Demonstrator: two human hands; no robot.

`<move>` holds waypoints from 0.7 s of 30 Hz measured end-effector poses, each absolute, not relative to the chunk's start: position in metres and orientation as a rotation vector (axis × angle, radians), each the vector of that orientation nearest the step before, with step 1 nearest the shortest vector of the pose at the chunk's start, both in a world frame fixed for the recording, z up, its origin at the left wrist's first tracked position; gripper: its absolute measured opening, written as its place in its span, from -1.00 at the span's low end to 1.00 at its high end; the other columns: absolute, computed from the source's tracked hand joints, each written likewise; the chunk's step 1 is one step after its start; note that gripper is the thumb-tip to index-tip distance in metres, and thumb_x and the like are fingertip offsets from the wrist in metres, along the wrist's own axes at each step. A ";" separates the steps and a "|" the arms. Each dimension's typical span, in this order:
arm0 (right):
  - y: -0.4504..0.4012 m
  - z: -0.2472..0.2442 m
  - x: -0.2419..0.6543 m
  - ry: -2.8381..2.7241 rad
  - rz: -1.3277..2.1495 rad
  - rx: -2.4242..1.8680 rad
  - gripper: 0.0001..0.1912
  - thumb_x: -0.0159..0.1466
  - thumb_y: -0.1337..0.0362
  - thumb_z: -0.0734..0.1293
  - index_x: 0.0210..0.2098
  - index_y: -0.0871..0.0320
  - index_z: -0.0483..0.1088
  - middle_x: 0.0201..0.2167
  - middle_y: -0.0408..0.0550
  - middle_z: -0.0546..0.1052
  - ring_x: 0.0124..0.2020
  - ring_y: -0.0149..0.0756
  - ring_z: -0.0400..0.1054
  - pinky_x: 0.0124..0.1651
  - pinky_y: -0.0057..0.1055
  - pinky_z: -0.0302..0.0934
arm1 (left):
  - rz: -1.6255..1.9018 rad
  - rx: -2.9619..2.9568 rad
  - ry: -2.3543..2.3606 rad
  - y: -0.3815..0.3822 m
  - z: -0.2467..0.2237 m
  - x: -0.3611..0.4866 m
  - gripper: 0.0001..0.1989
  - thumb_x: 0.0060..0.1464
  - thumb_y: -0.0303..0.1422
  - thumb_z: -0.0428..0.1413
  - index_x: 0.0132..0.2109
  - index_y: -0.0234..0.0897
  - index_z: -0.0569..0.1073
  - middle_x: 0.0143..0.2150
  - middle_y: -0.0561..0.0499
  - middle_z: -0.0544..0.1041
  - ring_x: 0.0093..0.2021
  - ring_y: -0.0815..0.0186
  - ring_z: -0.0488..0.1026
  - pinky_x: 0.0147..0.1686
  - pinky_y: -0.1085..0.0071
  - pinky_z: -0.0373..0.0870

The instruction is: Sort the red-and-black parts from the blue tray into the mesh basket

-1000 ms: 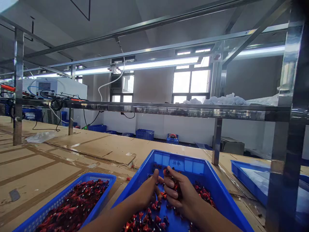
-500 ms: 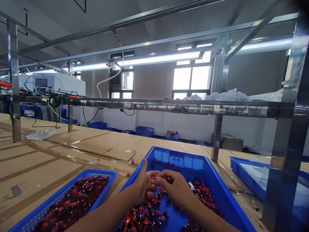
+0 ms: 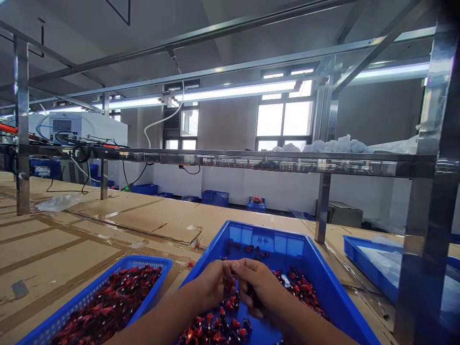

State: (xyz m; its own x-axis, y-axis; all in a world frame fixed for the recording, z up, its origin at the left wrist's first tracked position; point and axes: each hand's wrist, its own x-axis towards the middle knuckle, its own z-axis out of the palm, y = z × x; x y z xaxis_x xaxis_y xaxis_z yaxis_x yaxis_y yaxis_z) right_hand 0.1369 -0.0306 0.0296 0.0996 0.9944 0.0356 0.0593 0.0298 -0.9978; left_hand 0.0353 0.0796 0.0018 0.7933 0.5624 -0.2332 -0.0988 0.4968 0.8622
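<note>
A blue plastic tray (image 3: 266, 235) sits on the cardboard-covered bench straight ahead of me, holding many small red-and-black pieces (image 3: 215, 330) scattered over its floor. My left hand (image 3: 212, 285) and my right hand (image 3: 257, 287) meet above the tray's middle, fingers curled. A small dark-red piece shows under my right fingers, mostly hidden by them. Whether my left hand holds anything is hidden. To the left, a blue mesh basket (image 3: 143, 261) is heaped with similar pieces.
A shallow blue tray (image 3: 362, 254) lined with clear plastic stands to the right behind a steel rack post (image 3: 424, 239). Cardboard (image 3: 72, 254) covers the bench. Steel shelving runs overhead, and blue crates (image 3: 215, 198) stand on the floor beyond.
My hands have drawn closer and lower over the tray, and their fingers have curled inward from the more open pose half a second ago.
</note>
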 end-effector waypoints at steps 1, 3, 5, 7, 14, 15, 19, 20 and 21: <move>-0.030 0.032 0.139 -1.113 1.221 -1.189 -0.51 0.20 -0.20 0.21 -0.51 0.12 0.22 -0.79 -0.32 0.21 -0.83 -0.52 -0.04 -0.78 -0.57 -0.16 | 0.425 0.996 0.546 0.080 -0.002 0.036 -0.71 -0.11 -0.51 0.09 -0.15 -0.34 0.39 -0.47 0.03 0.41 -0.54 0.37 0.37 -0.49 0.50 0.23; -0.030 0.038 0.143 -1.036 1.358 -1.073 -0.39 0.20 -0.29 0.14 -0.61 0.12 0.15 -0.84 -0.30 0.17 -0.86 -0.54 -0.10 -0.83 -0.58 -0.20 | 0.443 1.032 0.562 0.080 -0.007 0.037 -0.70 -0.14 -0.55 0.12 -0.17 -0.33 0.39 -0.46 0.04 0.42 -0.52 0.39 0.39 -0.43 0.49 0.27; -0.032 0.043 0.144 -1.018 1.394 -1.013 -0.35 0.19 -0.33 0.12 -0.64 0.13 0.15 -0.86 -0.28 0.15 -0.87 -0.54 -0.09 -0.86 -0.59 -0.19 | 0.471 1.064 0.555 0.079 -0.010 0.037 -0.65 -0.13 -0.53 0.17 -0.12 -0.31 0.38 -0.42 0.04 0.43 -0.49 0.39 0.42 -0.37 0.46 0.31; -0.034 0.046 0.143 -1.003 1.369 -0.960 -0.34 0.16 -0.35 0.15 -0.62 0.14 0.18 -0.84 -0.29 0.17 -0.86 -0.54 -0.06 -0.87 -0.61 -0.15 | 0.492 1.091 0.543 0.078 -0.010 0.036 -0.57 -0.15 -0.51 0.22 -0.07 -0.29 0.36 -0.38 0.03 0.45 -0.45 0.38 0.44 -0.32 0.43 0.33; -0.034 0.043 0.142 -1.082 1.320 -0.804 -0.43 0.14 -0.26 0.29 -0.49 0.18 0.28 -0.76 -0.31 0.23 -0.85 -0.57 0.01 -0.90 -0.65 -0.10 | 0.485 1.474 0.456 0.082 -0.015 0.039 -0.51 -0.08 0.01 0.23 -0.21 -0.32 0.40 -0.48 0.01 0.48 -0.52 0.35 0.40 -0.42 0.44 0.28; -0.034 0.043 0.142 -1.090 1.324 -0.767 -0.46 0.15 -0.23 0.31 -0.42 0.18 0.31 -0.73 -0.31 0.26 -0.84 -0.56 0.03 -0.89 -0.65 -0.08 | 0.491 1.524 0.465 0.084 -0.018 0.039 -0.49 -0.06 0.09 0.17 -0.26 -0.32 0.40 -0.51 0.02 0.47 -0.57 0.38 0.35 -0.47 0.46 0.22; -0.037 0.044 0.140 -1.117 1.332 -0.695 -0.52 0.18 -0.16 0.33 -0.25 0.15 0.33 -0.65 -0.31 0.29 -0.80 -0.55 0.09 -0.89 -0.65 -0.04 | 0.558 1.646 0.543 0.093 -0.027 0.039 -0.47 0.01 0.13 0.08 -0.47 -0.31 0.35 -0.65 0.10 0.35 -0.64 0.47 0.13 -0.57 0.50 -0.03; -0.038 0.045 0.139 -1.119 1.327 -0.700 -0.53 0.18 -0.16 0.33 -0.26 0.15 0.33 -0.65 -0.31 0.28 -0.80 -0.55 0.09 -0.88 -0.65 -0.05 | 0.560 1.646 0.559 0.095 -0.028 0.039 -0.49 0.02 0.10 0.09 -0.51 -0.30 0.34 -0.67 0.11 0.31 -0.64 0.47 0.11 -0.57 0.48 -0.05; -0.039 0.046 0.139 -1.110 1.325 -0.716 -0.53 0.18 -0.16 0.33 -0.27 0.15 0.33 -0.65 -0.31 0.28 -0.80 -0.54 0.09 -0.88 -0.65 -0.05 | 0.548 1.628 0.569 0.096 -0.028 0.039 -0.51 0.02 0.07 0.09 -0.52 -0.30 0.34 -0.69 0.12 0.29 -0.65 0.46 0.10 -0.57 0.47 -0.06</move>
